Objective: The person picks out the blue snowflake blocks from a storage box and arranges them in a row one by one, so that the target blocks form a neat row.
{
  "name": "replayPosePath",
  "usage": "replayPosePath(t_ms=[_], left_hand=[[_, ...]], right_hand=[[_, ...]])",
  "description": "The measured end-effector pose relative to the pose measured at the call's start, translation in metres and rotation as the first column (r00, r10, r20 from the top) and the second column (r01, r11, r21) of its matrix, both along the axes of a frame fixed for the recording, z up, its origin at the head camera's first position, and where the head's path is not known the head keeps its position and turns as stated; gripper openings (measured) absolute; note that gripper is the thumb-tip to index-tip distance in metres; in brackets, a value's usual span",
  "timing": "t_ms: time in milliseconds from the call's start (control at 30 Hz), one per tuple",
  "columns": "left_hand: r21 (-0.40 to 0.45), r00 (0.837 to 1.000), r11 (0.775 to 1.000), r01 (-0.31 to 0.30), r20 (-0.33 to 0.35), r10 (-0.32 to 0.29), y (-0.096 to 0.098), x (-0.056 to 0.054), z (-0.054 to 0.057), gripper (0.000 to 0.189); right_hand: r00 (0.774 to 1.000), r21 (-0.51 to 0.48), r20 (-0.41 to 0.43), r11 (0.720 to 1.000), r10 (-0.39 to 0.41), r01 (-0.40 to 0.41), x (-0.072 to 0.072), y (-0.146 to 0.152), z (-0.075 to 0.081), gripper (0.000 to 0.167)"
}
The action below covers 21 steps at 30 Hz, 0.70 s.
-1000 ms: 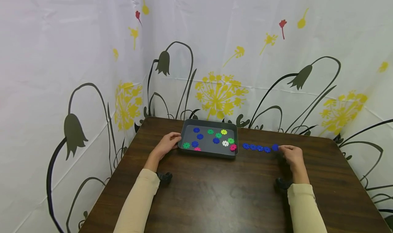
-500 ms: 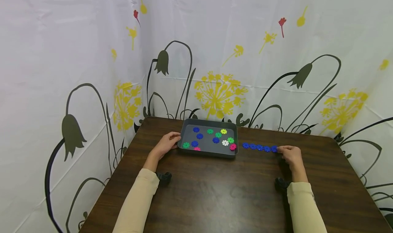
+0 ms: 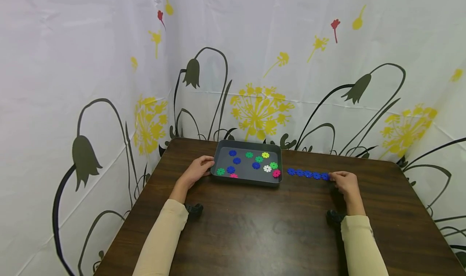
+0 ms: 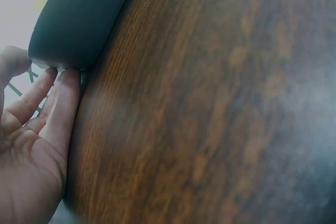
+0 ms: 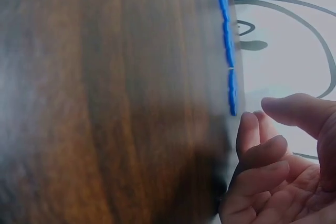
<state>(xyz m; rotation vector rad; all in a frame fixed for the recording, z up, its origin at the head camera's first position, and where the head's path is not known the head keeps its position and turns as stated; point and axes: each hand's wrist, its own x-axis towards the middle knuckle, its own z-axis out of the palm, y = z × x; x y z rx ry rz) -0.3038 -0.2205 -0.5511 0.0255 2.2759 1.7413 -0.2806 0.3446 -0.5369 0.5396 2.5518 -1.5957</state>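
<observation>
A dark grey tray point(image 3: 251, 182) holds several notched flower-shaped plastic discs in blue, green, yellow, white and pink. My left hand point(image 3: 195, 171) touches the tray's left end; in the left wrist view its fingers point(image 4: 65, 98) lie fairly straight against the wall, thumb at the rim. To the right of the tray, several blue discs point(image 3: 308, 174) form a straight row on the table. My right hand point(image 3: 346, 183) is at the right end of that row. In the right wrist view, its thumb and loosely bent fingers point(image 5: 249, 129) stand apart, just beyond the last blue disc point(image 5: 232, 98).
The brown wooden table point(image 3: 255, 227) has its far edge against a white curtain point(image 3: 309, 25) printed with flowers. Black straps with small devices point(image 3: 194, 210) are worn on both wrists.
The right hand has lowered the last blue disc flat into line at the row's right end, and its fingers have let go. The left hand has stayed at the tray.
</observation>
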Motion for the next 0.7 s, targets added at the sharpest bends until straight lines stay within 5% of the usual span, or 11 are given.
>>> replayPosePath(t_ms=[467,700], left_hand=[[-0.005,1.0,1.0,-0.007,0.004,0.007,-0.001,0.001,-0.003,0.051],[0.002,1.0,1.0,-0.019,0.003,0.019,0.0,0.0,-0.003,0.05]], right_hand=[[0.986,0.198,-0.122,0.976,0.112,-0.086,-0.004,-0.047,0.025,0.047],[0.96,0.167,-0.174,0.968,0.218,-0.189,-0.015,-0.099,0.046,0.042]])
